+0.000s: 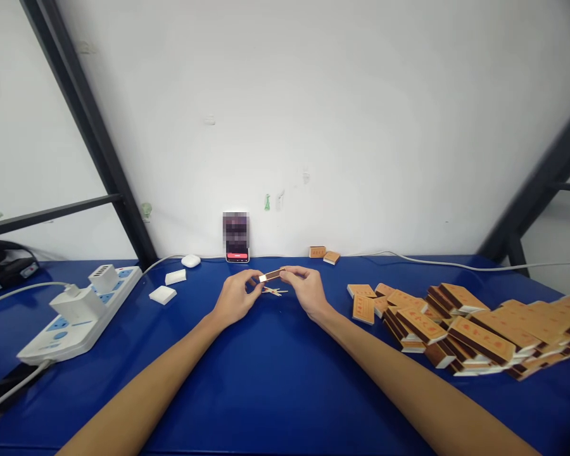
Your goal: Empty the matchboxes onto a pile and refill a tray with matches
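Note:
My left hand (237, 296) and my right hand (306, 289) meet over the middle of the blue table (266, 380). Together they pinch a small matchbox (272, 275), held sideways between the fingertips of both hands. Its white inner tray shows at the left end. A few loose matchsticks (272, 291) lie on the table just under the hands.
A large heap of orange matchboxes (460, 326) covers the right side. Two more matchboxes (323, 254) lie by the wall. A phone (236, 237) leans on the wall. A white power strip (76, 310) with chargers, small white boxes (168, 286) and an earbud case (190, 260) lie left.

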{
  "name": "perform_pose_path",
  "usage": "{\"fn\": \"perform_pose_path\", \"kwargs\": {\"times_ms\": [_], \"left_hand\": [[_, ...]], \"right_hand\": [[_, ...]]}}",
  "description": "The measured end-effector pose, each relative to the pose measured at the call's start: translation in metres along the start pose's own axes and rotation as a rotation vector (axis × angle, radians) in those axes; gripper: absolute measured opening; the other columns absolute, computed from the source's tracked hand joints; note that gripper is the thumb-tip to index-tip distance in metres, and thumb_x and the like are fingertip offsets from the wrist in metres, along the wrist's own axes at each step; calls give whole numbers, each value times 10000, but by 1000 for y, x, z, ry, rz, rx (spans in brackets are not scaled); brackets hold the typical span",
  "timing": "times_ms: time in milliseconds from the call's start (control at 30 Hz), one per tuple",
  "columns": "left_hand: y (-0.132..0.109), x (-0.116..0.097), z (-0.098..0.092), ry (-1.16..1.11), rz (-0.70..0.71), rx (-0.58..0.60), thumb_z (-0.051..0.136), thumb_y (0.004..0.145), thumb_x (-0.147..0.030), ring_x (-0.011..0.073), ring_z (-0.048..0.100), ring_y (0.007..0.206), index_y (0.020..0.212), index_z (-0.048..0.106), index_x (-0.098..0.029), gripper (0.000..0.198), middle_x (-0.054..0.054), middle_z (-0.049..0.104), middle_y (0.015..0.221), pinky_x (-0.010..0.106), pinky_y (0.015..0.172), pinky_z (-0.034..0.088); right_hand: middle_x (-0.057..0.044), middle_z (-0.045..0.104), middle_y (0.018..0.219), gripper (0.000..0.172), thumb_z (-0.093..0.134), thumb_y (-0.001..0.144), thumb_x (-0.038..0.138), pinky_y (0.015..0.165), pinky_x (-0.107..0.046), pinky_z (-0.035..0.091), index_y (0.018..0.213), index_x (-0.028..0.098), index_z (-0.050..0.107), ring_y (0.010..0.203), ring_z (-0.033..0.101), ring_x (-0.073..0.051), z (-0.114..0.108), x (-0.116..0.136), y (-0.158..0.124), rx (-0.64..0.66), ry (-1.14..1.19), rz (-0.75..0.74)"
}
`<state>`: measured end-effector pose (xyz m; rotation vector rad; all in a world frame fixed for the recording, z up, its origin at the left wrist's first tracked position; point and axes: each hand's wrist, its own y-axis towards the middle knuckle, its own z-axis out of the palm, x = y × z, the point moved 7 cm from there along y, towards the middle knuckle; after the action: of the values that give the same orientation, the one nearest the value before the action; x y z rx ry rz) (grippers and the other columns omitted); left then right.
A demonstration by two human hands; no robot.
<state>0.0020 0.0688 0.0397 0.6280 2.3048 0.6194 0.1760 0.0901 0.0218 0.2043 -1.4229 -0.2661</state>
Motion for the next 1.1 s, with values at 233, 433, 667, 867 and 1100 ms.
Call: {"fn": "perform_pose_path", "kwargs": {"times_ms": [233,433,667,867,1100], "left_hand": [[-1,2,5,-1,-45,90,539,860,-251,157,656,759,986,626,-221,156,-10,706,856,263,693,478],[-2,-3,5,-54,-68,155,514,870,-248,157,642,740,1002,579,-229,148,-21,690,851,271,702,468],[1,2,5,-325,-114,220,482,960,-408,184,663,933,1030,631,-205,261,26,716,977,303,843,486],[3,10,10,-408,-148,283,522,940,-413,204,657,974,1047,651,-194,276,42,716,1010,338,897,476],[2,19,12,-429,-182,254,545,926,-398,187,652,907,996,656,-183,252,34,712,961,315,843,480]], "right_hand": [[-41,746,783,192,680,673,344,802,-347,499,737,181,756,816,668,-222,-2,-2,2,36,-98,14],[-47,744,904,196,657,718,364,850,-365,491,724,200,764,884,653,-235,-3,-9,4,63,-145,-15],[-62,718,974,195,663,731,372,907,-395,488,705,210,769,950,641,-248,-7,-14,9,87,-160,-36],[-65,715,963,184,651,717,352,885,-408,493,662,215,761,911,644,-247,-12,-15,5,-4,-177,-36],[-70,738,889,237,627,721,406,853,-402,518,715,195,735,901,660,-254,-31,-23,6,-210,-139,-61]]}}
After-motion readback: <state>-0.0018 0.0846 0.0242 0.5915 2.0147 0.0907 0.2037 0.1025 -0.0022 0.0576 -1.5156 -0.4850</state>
